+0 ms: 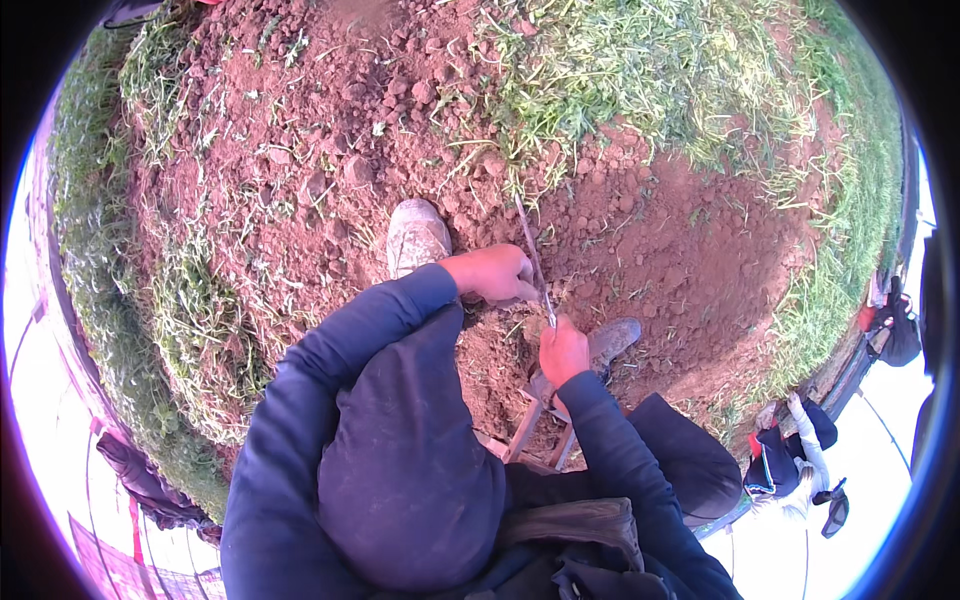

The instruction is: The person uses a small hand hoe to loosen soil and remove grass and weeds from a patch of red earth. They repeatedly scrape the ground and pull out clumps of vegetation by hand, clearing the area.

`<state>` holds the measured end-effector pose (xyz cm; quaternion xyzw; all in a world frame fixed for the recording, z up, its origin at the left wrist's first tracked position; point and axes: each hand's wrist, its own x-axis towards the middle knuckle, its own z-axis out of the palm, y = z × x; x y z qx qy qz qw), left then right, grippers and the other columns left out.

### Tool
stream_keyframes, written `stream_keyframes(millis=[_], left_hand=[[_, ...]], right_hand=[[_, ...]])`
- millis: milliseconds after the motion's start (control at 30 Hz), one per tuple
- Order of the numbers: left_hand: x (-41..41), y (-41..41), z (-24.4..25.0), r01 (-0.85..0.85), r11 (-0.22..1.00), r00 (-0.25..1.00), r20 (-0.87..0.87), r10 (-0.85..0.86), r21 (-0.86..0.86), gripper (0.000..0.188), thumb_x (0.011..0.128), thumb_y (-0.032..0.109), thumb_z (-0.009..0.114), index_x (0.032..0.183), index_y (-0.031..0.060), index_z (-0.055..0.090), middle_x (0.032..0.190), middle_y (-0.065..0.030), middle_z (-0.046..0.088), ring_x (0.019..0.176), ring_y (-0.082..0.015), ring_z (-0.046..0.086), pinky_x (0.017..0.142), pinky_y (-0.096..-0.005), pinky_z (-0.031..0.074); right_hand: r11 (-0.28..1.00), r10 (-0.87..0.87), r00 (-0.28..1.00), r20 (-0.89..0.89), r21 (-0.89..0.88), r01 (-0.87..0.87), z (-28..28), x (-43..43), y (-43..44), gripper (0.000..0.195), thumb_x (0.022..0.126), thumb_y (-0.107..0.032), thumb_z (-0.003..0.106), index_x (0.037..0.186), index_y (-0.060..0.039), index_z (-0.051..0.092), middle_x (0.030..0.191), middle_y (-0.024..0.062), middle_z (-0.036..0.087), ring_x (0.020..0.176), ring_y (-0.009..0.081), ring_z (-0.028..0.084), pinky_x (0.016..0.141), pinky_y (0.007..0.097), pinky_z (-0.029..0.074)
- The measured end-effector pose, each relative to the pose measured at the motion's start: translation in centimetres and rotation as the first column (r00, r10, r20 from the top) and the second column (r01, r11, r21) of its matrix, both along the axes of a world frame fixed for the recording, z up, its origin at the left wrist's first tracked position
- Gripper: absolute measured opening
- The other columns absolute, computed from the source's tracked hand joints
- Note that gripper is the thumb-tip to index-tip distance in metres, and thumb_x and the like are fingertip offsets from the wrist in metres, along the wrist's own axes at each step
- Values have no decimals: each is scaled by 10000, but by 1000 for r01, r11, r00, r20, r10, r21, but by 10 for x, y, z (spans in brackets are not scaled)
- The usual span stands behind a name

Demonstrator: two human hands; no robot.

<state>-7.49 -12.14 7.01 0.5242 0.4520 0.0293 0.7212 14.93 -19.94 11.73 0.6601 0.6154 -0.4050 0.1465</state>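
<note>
Near the middle of the view, my right hand is closed around the near end of a long, narrow metal blade, which looks soiled. Its far tip reaches the soil beside some cut green stems. My left hand is just left of the blade, over the ground, with its fingers curled; whether anything is between them is hidden. Cut leafy greens lie in a thick layer beyond the tip.
My boots stand on loose reddish soil. A small wooden stool is under me. Green crop rows run along both sides. Another person is at the lower right, and a dark bag hangs at the right edge.
</note>
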Motion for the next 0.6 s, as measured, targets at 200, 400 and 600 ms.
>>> stream_keyframes(millis=[200,400,600], left_hand=[[-58,28,11,-210,649,791,-263,552,731,517,807,214,758,1272,51,602,1187,-190,653,1183,-367,585,1026,-452,472],[-41,44,-15,41,698,937,-270,222,715,563,738,157,772,1262,80,582,1302,-160,587,1175,-378,571,969,-437,507],[-19,3,-21,-296,707,880,-105,464,642,354,789,116,747,1116,55,624,895,-139,631,887,-388,652,780,-440,546]], right_hand=[[1000,1,999,42,29,-3,19,1,-6,128,907,-136,538,910,-8,532,763,302,633,769,506,632,698,587,488],[999,-29,1000,11,36,29,27,11,-21,174,905,-179,552,1011,-43,564,779,276,658,781,496,649,734,597,495],[993,-51,994,100,107,40,44,42,-43,193,884,-165,555,1046,-65,585,846,258,667,818,466,658,764,573,498]])
